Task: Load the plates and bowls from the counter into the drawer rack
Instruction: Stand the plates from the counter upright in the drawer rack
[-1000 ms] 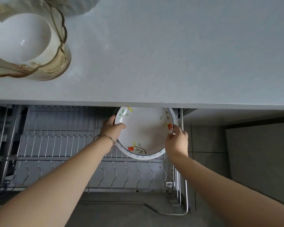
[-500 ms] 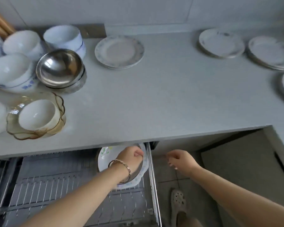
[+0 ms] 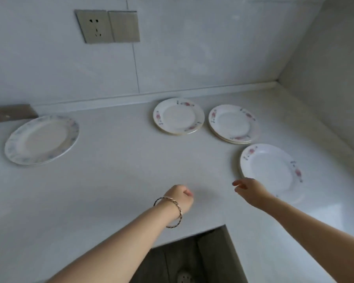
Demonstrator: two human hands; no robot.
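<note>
On the white counter (image 3: 114, 180), seen from the head camera, plates lie flat and wait to be put away. The landmark here is the near plate (image 3: 271, 170), the one with small pink flowers that lies closest to the person, on the right side of the counter.

The right hand (image 3: 251, 190) is just beside the near plate, at its front left edge. Its fingers (image 3: 238, 183) are loosely open and point left, and they pinch nothing. The picture does not show for sure if the hand touches the rim. The plate lies to the right of and behind those fingers.

The left hand (image 3: 181, 198) is to the left of the near plate, well apart from it. It is curled into a loose fist and holds nothing. A bangle (image 3: 175, 213) hangs on that wrist.

Behind the near plate, close to it, is a small stack of flowered plates (image 3: 232, 123). Left of that stack is another stack of plates (image 3: 179, 116). Far to the left of the near plate lies a big plate with a blue rim (image 3: 41, 140). A wall socket (image 3: 95, 26) is high up on the wall.

The drawer rack is not in this view.

The right hand is much nearer, so it looks like the one to pick up the near plate. A round plate has no long side, so the fingers can slip under the rim anywhere.
</note>
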